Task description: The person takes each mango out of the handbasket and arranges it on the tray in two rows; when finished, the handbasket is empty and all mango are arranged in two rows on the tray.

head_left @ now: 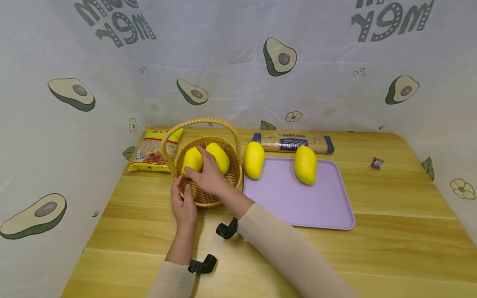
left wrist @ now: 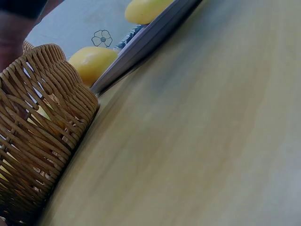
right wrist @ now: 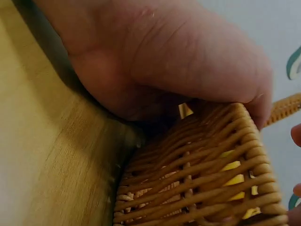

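Observation:
A round wicker basket [head_left: 238, 182] with an arched handle [head_left: 203, 121] stands on the table. Inside it lie two yellow mangoes; my right hand [head_left: 208, 174] reaches over the front rim and grips the left mango [head_left: 193, 160] between thumb and fingers. The other mango [head_left: 219, 157] lies beside it, greenish at its lower end. My left hand [head_left: 185, 209] rests against the basket's front left side, fingers fairly straight along the outside. From the right wrist view, the heel of my right hand [right wrist: 178, 56] hangs over the woven wall [right wrist: 202, 174].
Right of the basket is a lilac tray [head_left: 298, 207], with one mango [head_left: 254, 160] at its left corner and another [head_left: 306, 165] near its back edge. A spaghetti pack [head_left: 294, 142] lies behind. A yellow food bag [head_left: 154, 151] is at left, a small wrapped sweet [head_left: 377, 163] far right.

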`<act>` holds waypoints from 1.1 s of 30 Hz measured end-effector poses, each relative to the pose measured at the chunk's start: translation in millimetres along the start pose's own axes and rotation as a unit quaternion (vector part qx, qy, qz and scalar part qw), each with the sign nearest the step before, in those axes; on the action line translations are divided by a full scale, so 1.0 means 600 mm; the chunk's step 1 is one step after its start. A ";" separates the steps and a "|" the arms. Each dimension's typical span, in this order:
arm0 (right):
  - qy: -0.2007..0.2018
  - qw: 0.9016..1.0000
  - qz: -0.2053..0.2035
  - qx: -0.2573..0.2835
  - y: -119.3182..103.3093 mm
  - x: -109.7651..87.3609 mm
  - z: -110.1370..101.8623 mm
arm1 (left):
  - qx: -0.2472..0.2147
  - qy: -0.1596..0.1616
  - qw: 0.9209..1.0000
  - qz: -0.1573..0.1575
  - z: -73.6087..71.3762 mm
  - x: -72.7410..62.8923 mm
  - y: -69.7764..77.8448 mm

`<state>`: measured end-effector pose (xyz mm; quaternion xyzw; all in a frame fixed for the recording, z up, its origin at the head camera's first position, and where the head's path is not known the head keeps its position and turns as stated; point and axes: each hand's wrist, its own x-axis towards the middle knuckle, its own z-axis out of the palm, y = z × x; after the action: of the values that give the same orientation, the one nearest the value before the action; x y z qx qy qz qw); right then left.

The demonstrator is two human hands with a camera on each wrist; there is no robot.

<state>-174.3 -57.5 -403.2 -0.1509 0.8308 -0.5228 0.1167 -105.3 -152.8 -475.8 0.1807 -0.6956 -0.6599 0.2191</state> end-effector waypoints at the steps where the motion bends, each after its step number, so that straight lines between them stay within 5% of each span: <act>1: 0.004 1.000 0.006 0.001 -0.001 0.005 0.003 | 0.000 0.000 1.000 -0.001 0.000 0.000 0.000; 33: 0.033 0.989 0.040 -0.136 -0.004 0.069 0.035 | -0.010 0.006 1.000 0.005 0.001 0.003 0.001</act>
<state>-205.4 -91.2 -411.4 -0.1151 0.9027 -0.4049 0.0888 -106.8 -153.4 -475.0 0.1790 -0.6888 -0.6645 0.2281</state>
